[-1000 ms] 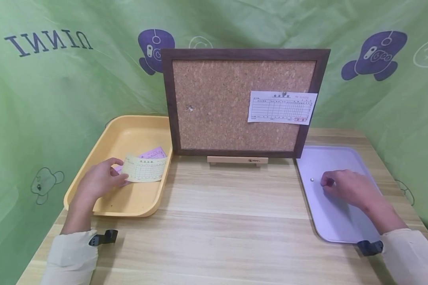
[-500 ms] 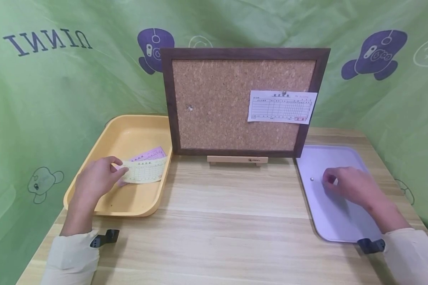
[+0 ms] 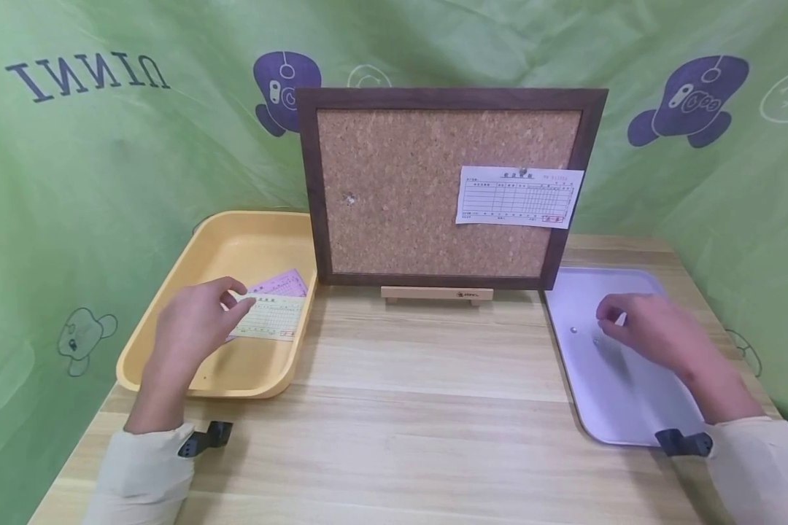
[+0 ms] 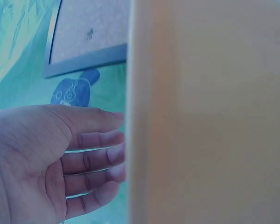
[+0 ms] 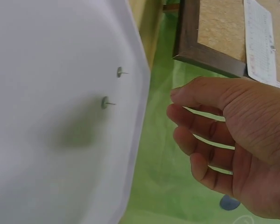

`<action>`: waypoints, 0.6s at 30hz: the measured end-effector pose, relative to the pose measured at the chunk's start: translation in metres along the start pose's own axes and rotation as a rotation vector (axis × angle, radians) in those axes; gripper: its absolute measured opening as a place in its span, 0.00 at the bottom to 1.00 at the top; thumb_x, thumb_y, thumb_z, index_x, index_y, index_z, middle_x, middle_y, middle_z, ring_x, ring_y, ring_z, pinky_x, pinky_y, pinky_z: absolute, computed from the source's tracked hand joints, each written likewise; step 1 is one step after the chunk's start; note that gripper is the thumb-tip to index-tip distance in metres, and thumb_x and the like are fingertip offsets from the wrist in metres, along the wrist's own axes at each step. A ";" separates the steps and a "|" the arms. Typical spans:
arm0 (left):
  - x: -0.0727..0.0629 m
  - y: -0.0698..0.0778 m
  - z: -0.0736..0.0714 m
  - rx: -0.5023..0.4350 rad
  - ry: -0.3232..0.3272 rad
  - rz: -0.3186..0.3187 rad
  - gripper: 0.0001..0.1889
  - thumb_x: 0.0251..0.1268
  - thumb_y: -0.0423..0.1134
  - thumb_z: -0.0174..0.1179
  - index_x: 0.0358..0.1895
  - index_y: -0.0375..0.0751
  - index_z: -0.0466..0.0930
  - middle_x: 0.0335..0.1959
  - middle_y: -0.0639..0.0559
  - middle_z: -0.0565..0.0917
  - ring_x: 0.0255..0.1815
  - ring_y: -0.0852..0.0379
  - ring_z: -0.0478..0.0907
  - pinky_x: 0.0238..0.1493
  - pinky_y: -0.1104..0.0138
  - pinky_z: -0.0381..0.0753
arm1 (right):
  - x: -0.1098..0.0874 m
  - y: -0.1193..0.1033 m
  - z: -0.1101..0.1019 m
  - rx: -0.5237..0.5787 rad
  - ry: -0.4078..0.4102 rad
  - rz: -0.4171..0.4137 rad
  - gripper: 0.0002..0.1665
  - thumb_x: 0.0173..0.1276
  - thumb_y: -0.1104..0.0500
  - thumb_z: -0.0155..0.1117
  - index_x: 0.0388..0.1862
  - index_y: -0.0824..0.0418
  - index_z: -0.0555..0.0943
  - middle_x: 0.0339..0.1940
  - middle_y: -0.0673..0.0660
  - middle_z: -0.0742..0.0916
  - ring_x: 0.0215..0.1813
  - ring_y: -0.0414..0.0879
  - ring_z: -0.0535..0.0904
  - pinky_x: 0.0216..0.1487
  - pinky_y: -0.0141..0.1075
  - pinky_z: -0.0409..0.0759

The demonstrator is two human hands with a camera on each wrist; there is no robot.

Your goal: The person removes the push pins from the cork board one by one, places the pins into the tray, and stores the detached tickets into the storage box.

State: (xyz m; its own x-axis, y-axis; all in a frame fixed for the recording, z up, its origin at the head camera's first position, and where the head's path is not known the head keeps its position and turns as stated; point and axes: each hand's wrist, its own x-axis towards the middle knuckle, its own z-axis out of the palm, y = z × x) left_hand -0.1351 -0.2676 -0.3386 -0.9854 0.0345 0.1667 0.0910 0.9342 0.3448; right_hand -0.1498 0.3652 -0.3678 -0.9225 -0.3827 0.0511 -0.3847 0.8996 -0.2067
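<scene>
Left hand (image 3: 195, 321) over the yellow tray (image 3: 249, 237) — right hand (image 3: 659, 332) over the lavender tray (image 3: 643, 408).
The left thumb and forefinger stand parted beside a pale-yellow slip (image 3: 272, 318), which lies across a pink slip (image 3: 285, 283) in its tray; whether a fingertip touches paper, I cannot tell. The right thumb and forefinger leave a narrower gap, near two pins (image 5: 105, 102) — heads down on the tray, points up.

From the head, one view looks forward and down across the desk (image 3: 394, 430), while two wrist views peer closely past the fingers (image 4: 89, 161), all three catching the board (image 3: 427, 197).
</scene>
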 end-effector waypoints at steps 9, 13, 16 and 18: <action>0.003 0.022 0.007 -0.058 0.103 0.096 0.11 0.70 0.42 0.64 0.46 0.39 0.87 0.36 0.46 0.89 0.34 0.46 0.83 0.30 0.52 0.76 | 0.006 -0.010 -0.007 -0.024 0.076 -0.045 0.06 0.61 0.67 0.73 0.37 0.60 0.87 0.30 0.50 0.88 0.34 0.50 0.84 0.34 0.48 0.81; 0.004 0.031 0.010 -0.076 0.133 0.119 0.10 0.70 0.41 0.64 0.48 0.40 0.87 0.39 0.43 0.90 0.30 0.44 0.83 0.26 0.52 0.75 | 0.008 -0.014 -0.009 -0.036 0.089 -0.050 0.06 0.61 0.67 0.74 0.37 0.60 0.87 0.30 0.51 0.88 0.34 0.51 0.84 0.34 0.48 0.80; 0.005 0.037 0.013 -0.096 0.140 0.136 0.11 0.70 0.40 0.63 0.50 0.40 0.86 0.41 0.42 0.90 0.32 0.40 0.84 0.26 0.52 0.76 | 0.009 -0.017 -0.011 -0.037 0.095 -0.050 0.06 0.61 0.67 0.73 0.37 0.60 0.87 0.30 0.51 0.88 0.34 0.52 0.84 0.34 0.50 0.80; 0.006 0.041 0.015 -0.113 0.141 0.150 0.12 0.70 0.40 0.63 0.51 0.40 0.85 0.42 0.44 0.90 0.36 0.39 0.86 0.28 0.51 0.77 | 0.010 -0.018 -0.012 -0.036 0.100 -0.051 0.06 0.61 0.67 0.73 0.38 0.61 0.88 0.30 0.51 0.88 0.35 0.52 0.85 0.35 0.50 0.81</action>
State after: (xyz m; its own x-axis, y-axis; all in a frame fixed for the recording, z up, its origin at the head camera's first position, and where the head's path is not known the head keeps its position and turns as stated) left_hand -0.1392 -0.2235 -0.3372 -0.9304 0.1130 0.3487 0.2586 0.8766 0.4059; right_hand -0.1521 0.3476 -0.3517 -0.8995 -0.4072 0.1583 -0.4308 0.8870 -0.1662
